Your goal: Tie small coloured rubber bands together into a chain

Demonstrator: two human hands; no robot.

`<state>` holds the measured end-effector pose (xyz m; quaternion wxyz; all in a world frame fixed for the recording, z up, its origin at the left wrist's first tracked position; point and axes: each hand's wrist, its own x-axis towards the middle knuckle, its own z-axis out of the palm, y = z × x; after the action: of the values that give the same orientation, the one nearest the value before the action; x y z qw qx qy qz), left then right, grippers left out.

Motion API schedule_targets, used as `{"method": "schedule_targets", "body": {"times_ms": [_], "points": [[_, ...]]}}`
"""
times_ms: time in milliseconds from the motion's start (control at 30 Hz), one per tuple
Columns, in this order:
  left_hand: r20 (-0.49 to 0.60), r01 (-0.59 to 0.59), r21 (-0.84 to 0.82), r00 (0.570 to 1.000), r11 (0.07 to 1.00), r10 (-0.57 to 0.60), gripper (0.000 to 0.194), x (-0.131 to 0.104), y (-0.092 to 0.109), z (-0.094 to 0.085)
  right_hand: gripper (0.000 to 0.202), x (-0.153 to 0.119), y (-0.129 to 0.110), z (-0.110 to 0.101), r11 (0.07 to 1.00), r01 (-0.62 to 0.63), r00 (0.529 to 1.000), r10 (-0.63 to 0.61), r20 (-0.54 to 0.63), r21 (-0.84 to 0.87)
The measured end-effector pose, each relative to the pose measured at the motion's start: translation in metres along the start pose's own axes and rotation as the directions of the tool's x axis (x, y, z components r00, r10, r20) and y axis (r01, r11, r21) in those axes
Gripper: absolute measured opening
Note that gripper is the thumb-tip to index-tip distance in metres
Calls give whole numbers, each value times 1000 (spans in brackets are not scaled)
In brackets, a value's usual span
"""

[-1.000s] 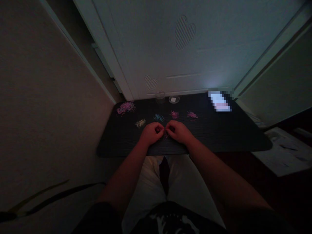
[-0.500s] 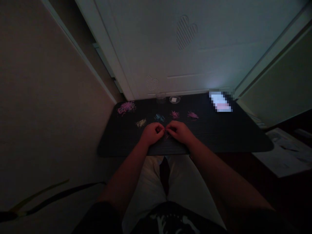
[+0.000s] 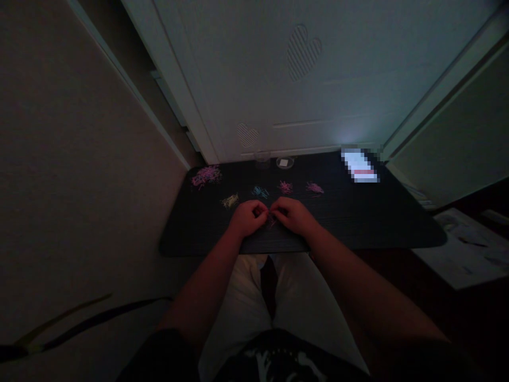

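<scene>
My left hand [image 3: 248,218] and my right hand [image 3: 293,215] meet over the near edge of the dark table [image 3: 358,223]. Thumb and fingers are pinched together on each, and the fingertips nearly touch. A small bunch of thin pinkish strands [image 3: 272,220] shows between and just below the fingertips; in the dim light I cannot make out what either pinch holds. Just beyond the hands lie little heaps of similar strands: a yellowish heap [image 3: 230,200], a blue heap [image 3: 260,192], a pink heap [image 3: 285,187] and a pink-purple heap [image 3: 315,188].
A larger pink-purple heap [image 3: 206,176] lies at the table's far left corner. Along the back stand a clear round container [image 3: 262,159] and a shallow clear dish [image 3: 285,163] with a white square in it. A lit, blurred-out screen [image 3: 360,165] is at the back right.
Both hands keep nearly the same place and pinch, with only slight finger movement. The lit screen's picture has changed a little.
</scene>
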<state>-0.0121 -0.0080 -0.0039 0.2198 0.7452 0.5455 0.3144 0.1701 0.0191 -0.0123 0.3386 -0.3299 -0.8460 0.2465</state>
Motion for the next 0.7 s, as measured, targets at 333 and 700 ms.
{"method": "schedule_targets", "body": {"times_ms": [333, 700], "points": [[-4, -16, 36, 1000, 999, 16, 11, 0, -1, 0, 13, 2, 2, 0, 1000, 16, 1000, -16, 4, 13], [-13, -33, 18, 999, 999, 33, 13, 1, 1, 0, 15, 0, 3, 2, 998, -50, 998, 52, -36, 40]]}}
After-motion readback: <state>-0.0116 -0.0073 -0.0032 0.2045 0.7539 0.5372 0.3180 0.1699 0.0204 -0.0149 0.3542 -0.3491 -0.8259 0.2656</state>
